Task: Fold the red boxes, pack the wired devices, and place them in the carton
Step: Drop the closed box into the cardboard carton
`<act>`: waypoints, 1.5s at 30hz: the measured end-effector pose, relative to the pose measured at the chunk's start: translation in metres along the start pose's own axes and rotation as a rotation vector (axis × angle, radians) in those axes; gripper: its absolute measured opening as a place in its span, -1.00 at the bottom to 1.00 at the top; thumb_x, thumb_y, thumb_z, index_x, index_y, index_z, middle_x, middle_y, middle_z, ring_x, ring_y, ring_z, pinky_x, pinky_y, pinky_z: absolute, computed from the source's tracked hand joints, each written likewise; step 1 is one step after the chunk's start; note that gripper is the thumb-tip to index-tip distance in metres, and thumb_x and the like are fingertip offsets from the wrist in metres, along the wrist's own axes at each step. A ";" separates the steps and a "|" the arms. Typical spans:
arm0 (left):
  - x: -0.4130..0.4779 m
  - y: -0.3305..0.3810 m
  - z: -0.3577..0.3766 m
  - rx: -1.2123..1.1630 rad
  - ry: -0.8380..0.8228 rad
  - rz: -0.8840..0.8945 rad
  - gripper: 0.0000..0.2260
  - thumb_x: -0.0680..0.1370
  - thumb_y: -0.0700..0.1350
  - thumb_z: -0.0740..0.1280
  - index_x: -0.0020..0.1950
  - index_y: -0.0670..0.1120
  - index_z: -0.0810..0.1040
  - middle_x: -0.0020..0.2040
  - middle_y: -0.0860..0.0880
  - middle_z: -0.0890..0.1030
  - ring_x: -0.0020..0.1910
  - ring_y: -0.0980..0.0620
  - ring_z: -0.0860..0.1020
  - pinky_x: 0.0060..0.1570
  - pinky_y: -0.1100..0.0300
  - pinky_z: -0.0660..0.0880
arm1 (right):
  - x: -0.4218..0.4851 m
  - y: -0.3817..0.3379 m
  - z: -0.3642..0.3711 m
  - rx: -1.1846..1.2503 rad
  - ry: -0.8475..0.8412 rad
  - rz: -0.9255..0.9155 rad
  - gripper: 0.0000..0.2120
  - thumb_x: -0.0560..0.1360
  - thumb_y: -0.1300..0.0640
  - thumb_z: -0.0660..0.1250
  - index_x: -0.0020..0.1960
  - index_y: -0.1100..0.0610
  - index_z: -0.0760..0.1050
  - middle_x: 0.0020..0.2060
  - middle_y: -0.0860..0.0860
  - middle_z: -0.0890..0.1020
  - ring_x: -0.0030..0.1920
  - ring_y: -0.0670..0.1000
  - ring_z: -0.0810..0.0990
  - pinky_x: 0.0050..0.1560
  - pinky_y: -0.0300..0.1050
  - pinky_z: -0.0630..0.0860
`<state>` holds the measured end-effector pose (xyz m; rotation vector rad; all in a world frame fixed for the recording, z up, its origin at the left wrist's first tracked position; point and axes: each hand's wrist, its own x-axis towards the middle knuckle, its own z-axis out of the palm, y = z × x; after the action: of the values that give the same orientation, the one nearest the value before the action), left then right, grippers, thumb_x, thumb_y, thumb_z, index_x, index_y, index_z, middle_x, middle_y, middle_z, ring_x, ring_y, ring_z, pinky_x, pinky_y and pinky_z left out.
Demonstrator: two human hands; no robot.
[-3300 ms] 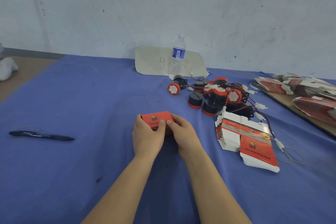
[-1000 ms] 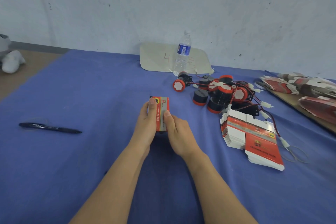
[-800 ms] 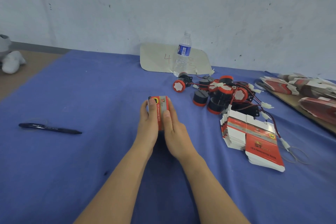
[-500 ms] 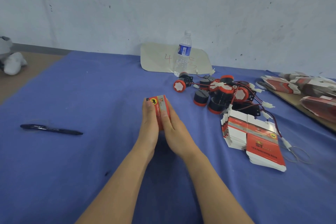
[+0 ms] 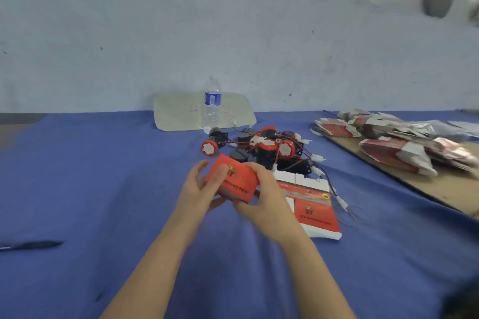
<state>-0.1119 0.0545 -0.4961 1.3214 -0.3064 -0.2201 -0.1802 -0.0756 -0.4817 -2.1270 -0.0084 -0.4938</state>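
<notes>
Lifted off the desk since a moment ago, the red box (image 5: 234, 181) now tilts broad face up between both grips: the left grip (image 5: 197, 189) pinches its near-left end with the thumb on top, and the right grip (image 5: 264, 202) curls round its right end. The box looks closed, so packing seems done. The next move is likely to carry it to the carton, which is out of view.

Counted:
- one box in hand
- one stack of flat blanks (image 5: 311, 204) just beside it
- a tangle of wired devices (image 5: 264, 145) mid-desk, too knotted to count
- one water bottle (image 5: 212, 106) at the far edge
- one pen (image 5: 33, 245) by the left edge

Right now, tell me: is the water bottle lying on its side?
No, the water bottle stands upright behind the wired devices.
</notes>
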 end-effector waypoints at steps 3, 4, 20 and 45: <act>-0.001 0.023 0.067 0.124 -0.111 0.058 -0.64 0.41 -0.09 0.50 0.13 0.07 0.46 0.02 0.02 0.63 -0.12 0.20 0.65 -0.24 0.29 0.58 | -0.020 -0.005 -0.058 0.013 0.115 0.009 -0.29 0.44 0.22 0.44 0.45 -0.07 0.18 0.33 -0.08 0.36 0.32 -0.07 0.40 0.29 -0.24 0.39; -0.003 0.030 0.096 0.097 -0.145 0.080 -0.66 0.44 -0.15 0.48 0.12 0.06 0.46 0.02 0.00 0.63 -0.14 0.17 0.65 -0.20 0.24 0.60 | -0.030 -0.010 -0.080 0.079 0.170 0.042 -0.27 0.44 0.18 0.46 0.46 -0.12 0.15 0.36 -0.08 0.37 0.31 -0.07 0.44 0.26 -0.23 0.43; -0.260 0.052 0.485 0.253 -1.218 -0.034 -0.66 0.67 0.02 0.04 0.18 -0.14 0.51 0.27 -0.12 0.47 0.24 -0.07 0.43 0.22 0.18 0.32 | -0.310 -0.061 -0.372 -0.622 1.453 0.926 -0.48 0.63 0.15 0.05 0.55 0.02 -0.01 0.54 0.12 0.05 0.54 0.19 -0.13 0.50 0.13 -0.13; 0.035 -0.051 0.145 0.540 -0.092 -0.201 -0.72 0.59 -0.24 0.10 0.19 -0.23 0.52 0.17 -0.20 0.58 0.16 -0.16 0.53 0.15 0.03 0.47 | -0.009 0.094 -0.089 -0.470 0.286 0.826 -0.64 0.56 0.08 0.15 0.27 0.24 0.43 0.28 0.22 0.46 0.30 0.24 0.40 0.24 0.01 0.38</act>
<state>-0.1279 -0.1016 -0.5112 1.8832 -0.3231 -0.3856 -0.2013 -0.1990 -0.5162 -2.2348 1.1948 -0.3019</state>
